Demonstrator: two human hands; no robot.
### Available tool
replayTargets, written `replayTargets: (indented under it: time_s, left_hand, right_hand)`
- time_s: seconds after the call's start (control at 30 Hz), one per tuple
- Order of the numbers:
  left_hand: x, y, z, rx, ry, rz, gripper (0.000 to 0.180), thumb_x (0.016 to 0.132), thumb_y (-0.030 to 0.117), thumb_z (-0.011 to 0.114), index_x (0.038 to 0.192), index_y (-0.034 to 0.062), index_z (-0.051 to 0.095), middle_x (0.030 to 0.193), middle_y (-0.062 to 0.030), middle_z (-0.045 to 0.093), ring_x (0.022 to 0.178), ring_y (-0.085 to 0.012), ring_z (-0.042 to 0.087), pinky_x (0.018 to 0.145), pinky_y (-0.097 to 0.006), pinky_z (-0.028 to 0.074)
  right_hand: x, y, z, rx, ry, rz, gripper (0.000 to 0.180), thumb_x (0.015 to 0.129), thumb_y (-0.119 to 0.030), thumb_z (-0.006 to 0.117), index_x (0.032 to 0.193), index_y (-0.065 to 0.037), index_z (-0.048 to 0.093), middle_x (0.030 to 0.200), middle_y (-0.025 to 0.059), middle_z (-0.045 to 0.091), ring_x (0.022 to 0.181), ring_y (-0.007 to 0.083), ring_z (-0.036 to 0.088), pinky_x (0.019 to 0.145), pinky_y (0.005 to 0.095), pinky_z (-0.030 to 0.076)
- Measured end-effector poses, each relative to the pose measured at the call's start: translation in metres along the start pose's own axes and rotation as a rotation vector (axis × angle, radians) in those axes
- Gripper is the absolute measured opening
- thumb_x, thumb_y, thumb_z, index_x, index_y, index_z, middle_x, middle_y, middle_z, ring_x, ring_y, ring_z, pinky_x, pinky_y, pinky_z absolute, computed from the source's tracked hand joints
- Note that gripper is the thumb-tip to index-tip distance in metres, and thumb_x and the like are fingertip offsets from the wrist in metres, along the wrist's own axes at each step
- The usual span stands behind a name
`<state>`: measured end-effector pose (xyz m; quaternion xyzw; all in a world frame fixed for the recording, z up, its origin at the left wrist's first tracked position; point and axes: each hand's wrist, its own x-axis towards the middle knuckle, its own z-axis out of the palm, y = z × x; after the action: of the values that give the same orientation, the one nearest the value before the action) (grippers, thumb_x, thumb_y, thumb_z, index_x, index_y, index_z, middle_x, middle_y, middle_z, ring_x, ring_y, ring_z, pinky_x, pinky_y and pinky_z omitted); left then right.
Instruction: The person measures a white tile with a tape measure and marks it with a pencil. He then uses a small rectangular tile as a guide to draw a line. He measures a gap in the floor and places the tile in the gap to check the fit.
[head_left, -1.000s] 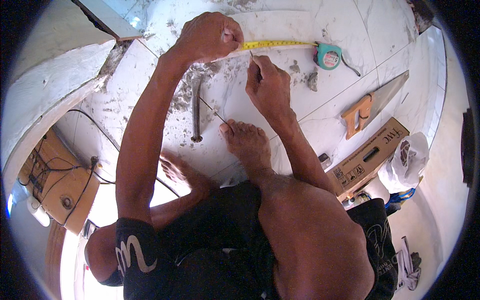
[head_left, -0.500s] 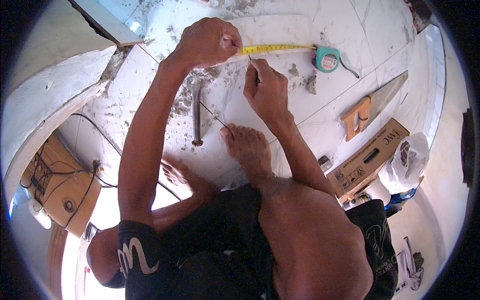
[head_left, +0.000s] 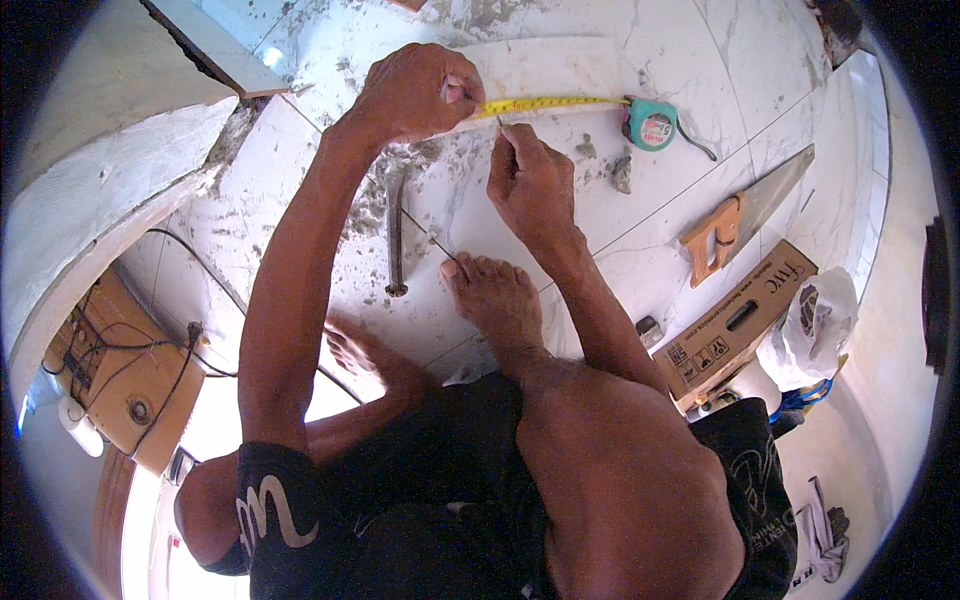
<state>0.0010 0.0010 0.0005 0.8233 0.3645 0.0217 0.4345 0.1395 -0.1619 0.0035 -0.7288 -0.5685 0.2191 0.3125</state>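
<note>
The right hand, left of the teal case — and nearer it — pinches a thin stick (kind unclear), tip just beside the yellow tape; the left hand, farther left of the case, grips the tape, whose length runs leftward from the case.

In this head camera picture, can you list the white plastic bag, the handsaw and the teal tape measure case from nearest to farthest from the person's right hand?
From the right hand:
1. Teal tape measure case: just to its right, slightly higher in the picture.
2. Handsaw: farther right, lying on the tiles.
3. White plastic bag: farthest, lower right.
</note>
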Motion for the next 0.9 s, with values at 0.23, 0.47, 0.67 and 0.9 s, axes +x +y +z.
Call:
replayTargets:
  time_s: [0.23,0.47,0.67,0.9]
  left_hand:
    - [-0.007,0.004,0.003,-0.017,0.059,0.017,0.012,0.08,0.021,0.075,0.088,0.013,0.078,0.084,-0.0074,0.072,0.084,-0.0271,0.069,0.08,-0.041,0.055]
    - [-0.027,0.004,0.019,0.096,0.296,0.215,0.004,0.087,0.014,0.07,0.088,0.0124,0.067,0.083,-0.0058,0.063,0.088,-0.0299,0.06,0.08,-0.044,0.049]
    - [-0.039,0.019,0.037,0.319,0.333,0.085,0.006,0.093,0.015,0.065,0.095,0.0101,0.065,0.096,-0.0076,0.063,0.097,-0.0297,0.06,0.084,-0.045,0.045]
    - [-0.031,0.048,0.028,0.212,0.452,0.101,0.007,0.095,0.018,0.064,0.098,0.0118,0.064,0.094,-0.0067,0.064,0.096,-0.0286,0.062,0.082,-0.044,0.045]
  right_hand:
    - [0.013,0.008,-0.052,-0.184,0.05,0.033,0.033,0.097,-0.003,0.06,0.129,-0.006,0.062,0.071,0.0189,0.066,0.058,0.0291,0.066,0.056,0.0405,0.053]
    - [0.044,0.074,-0.133,-0.471,0.019,-0.029,0.049,0.095,-0.008,0.066,0.143,-0.007,0.056,0.123,0.0209,0.065,0.114,0.0357,0.065,0.095,0.0467,0.054]
    - [0.048,0.09,-0.14,-0.366,-0.249,0.042,0.076,0.081,-0.019,0.084,0.146,-0.005,0.048,0.142,0.018,0.055,0.129,0.0396,0.052,0.105,0.0513,0.047]
    - [0.063,0.08,-0.154,-0.223,-0.265,-0.063,0.067,0.075,-0.014,0.087,0.135,-0.003,0.057,0.131,0.0171,0.062,0.123,0.0357,0.057,0.105,0.044,0.049]
